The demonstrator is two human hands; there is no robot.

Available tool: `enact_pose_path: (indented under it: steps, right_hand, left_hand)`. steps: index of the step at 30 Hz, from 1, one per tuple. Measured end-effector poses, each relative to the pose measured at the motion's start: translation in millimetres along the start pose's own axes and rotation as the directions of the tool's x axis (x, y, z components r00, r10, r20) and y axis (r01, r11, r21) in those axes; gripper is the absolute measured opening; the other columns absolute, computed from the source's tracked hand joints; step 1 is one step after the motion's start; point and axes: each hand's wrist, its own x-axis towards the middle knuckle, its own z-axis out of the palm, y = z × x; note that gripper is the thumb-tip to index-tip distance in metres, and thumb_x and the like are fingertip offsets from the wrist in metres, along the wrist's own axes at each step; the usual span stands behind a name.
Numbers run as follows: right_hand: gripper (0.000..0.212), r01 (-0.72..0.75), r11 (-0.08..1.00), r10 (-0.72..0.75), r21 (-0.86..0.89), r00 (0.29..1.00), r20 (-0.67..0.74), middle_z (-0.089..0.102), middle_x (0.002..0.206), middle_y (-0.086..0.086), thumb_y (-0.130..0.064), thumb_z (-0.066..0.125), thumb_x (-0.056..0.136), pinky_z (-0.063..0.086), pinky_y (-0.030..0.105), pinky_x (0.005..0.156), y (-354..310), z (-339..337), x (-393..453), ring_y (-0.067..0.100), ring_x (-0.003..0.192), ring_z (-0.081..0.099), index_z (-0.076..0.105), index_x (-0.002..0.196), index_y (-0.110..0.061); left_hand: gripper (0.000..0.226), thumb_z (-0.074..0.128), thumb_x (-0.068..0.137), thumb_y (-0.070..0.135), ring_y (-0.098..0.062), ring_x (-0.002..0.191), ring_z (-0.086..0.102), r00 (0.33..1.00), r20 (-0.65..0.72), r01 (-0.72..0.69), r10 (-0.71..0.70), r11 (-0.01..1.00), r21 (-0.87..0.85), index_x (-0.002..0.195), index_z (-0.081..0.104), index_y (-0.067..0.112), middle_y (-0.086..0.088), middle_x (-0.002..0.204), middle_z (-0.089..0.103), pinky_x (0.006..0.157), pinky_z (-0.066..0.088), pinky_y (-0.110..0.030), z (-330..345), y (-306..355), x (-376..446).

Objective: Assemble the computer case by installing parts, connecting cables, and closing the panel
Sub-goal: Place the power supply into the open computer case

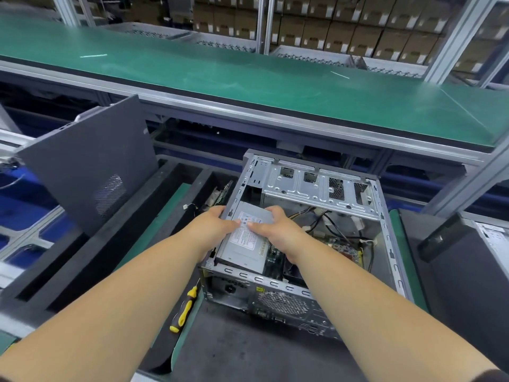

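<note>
Open computer case [311,244] lies on its side on a dark work mat, open side up, rear panel with round fan grille toward the near edge. Grey power supply [248,244] sits in the near-left corner of the case, label face up, tilted slightly, its left edge against the case's left wall.

Left hand [213,224] comes in over the case's left wall; fingers lie on the label, thumb out of sight, palm over the wall's rim. Fingers look fairly straight, pressing on the unit rather than wrapping it. Right hand [275,224] rests on the right part of the power supply's top, fingers extended leftward across the label, meeting the left fingertips. Whether its thumb hooks the far edge cannot be told.

Inside the case, right of the power supply: loose cables [327,219] in black, yellow and white, and a green circuit board [341,245] on the floor of the case. A bare metal drive cage [316,186] spans the far end.

Yellow-and-black screwdriver [185,308] lies on the mat just left of the case's near corner. The detached grey side panel [88,164] stands leaning well to the left, vent holes showing. A green conveyor belt [248,75] runs across the far side; stacked cartons behind it. Another dark case [468,257] sits at the right edge.
</note>
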Motion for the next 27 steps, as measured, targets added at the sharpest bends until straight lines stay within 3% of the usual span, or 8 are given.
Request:
enact_pose_path:
  steps: [2,5,8,11,17,23,25,27]
  right_hand:
    - [0.058,0.011,1.0,-0.011,-0.021,1.0,-0.005,0.064,0.114,-0.002,-0.037,0.075,0.089,0.052,0.028,0.078,-1,1,1,0.013,0.097,0.065,0.041,0.133,-0.019]
    - [0.053,0.012,1.0,-0.012,-0.008,1.0,-0.002,0.063,0.114,0.002,-0.032,0.072,0.092,0.05,0.024,0.069,-7,2,3,0.012,0.092,0.064,0.041,0.131,-0.016]
    - [0.049,0.018,1.0,-0.018,0.001,1.0,0.002,0.062,0.114,0.002,-0.031,0.07,0.094,0.047,0.02,0.063,-8,3,2,0.009,0.089,0.063,0.04,0.128,-0.015]
    - [0.046,0.047,0.999,-0.046,-0.016,0.999,0.021,0.062,0.12,0.004,-0.036,0.068,0.095,0.05,0.024,0.069,-2,2,1,0.013,0.096,0.064,0.041,0.126,-0.016]
    - [0.047,0.074,0.997,-0.073,-0.03,0.997,0.024,0.057,0.127,0.008,-0.037,0.067,0.095,0.054,0.033,0.086,-3,1,2,0.021,0.108,0.063,0.041,0.127,-0.016]
    - [0.079,0.099,0.992,-0.09,-0.076,0.99,0.106,0.053,0.133,0.0,-0.042,0.077,0.085,0.055,0.032,0.089,7,-12,3,0.016,0.112,0.061,0.029,0.144,-0.024]
    - [0.096,0.125,0.988,-0.113,-0.088,0.985,0.132,0.043,0.146,0.002,-0.036,0.083,0.08,0.052,0.037,0.099,9,-18,7,0.022,0.124,0.055,0.022,0.153,-0.028]
    - [0.093,0.151,0.982,-0.133,-0.111,0.978,0.16,0.043,0.147,0.0,-0.037,0.082,0.08,0.05,0.03,0.093,9,-25,10,0.021,0.125,0.054,0.025,0.154,-0.031]
  left_hand:
    - [0.057,0.068,0.09,0.035,-0.014,0.085,0.07,1.0,-0.006,0.003,-0.003,1.0,-0.029,0.141,0.044,0.027,0.008,0.105,0.067,0.055,0.056,-0.024,0,-1,1]
    - [0.058,0.068,0.09,0.036,-0.019,0.093,0.069,1.0,-0.009,0.018,-0.018,0.999,-0.04,0.141,0.044,0.027,0.003,0.114,0.066,0.077,0.06,-0.038,0,0,4]
    - [0.055,0.068,0.09,0.037,-0.017,0.089,0.07,1.0,-0.016,0.014,-0.015,0.999,-0.052,0.139,0.045,0.029,0.004,0.109,0.068,0.067,0.059,-0.033,0,-2,2]
    - [0.051,0.068,0.09,0.037,-0.014,0.085,0.072,1.0,-0.02,0.001,-0.003,0.995,-0.104,0.136,0.048,0.031,0.006,0.105,0.07,0.057,0.058,-0.029,2,-6,0]
    - [0.041,0.063,0.093,0.04,-0.016,0.091,0.069,0.995,-0.078,-0.062,0.059,0.997,-0.041,0.131,0.051,0.033,0.007,0.108,0.068,0.074,0.059,-0.036,7,-7,0]
    - [0.042,0.066,0.091,0.04,-0.013,0.084,0.073,0.993,-0.086,-0.085,0.077,0.992,-0.093,0.129,0.056,0.029,0.009,0.104,0.072,0.066,0.058,-0.029,8,-9,-5]
    - [0.048,0.066,0.089,0.046,-0.015,0.092,0.071,0.993,-0.085,-0.091,0.085,0.993,-0.071,0.133,0.053,0.032,0.008,0.112,0.07,0.08,0.058,-0.037,7,-9,-8]
    - [0.069,0.065,0.081,0.062,-0.013,0.11,0.063,0.994,-0.04,-0.104,0.104,0.995,0.002,0.141,0.041,0.038,0.014,0.129,0.059,0.097,0.05,-0.042,3,-9,-13]
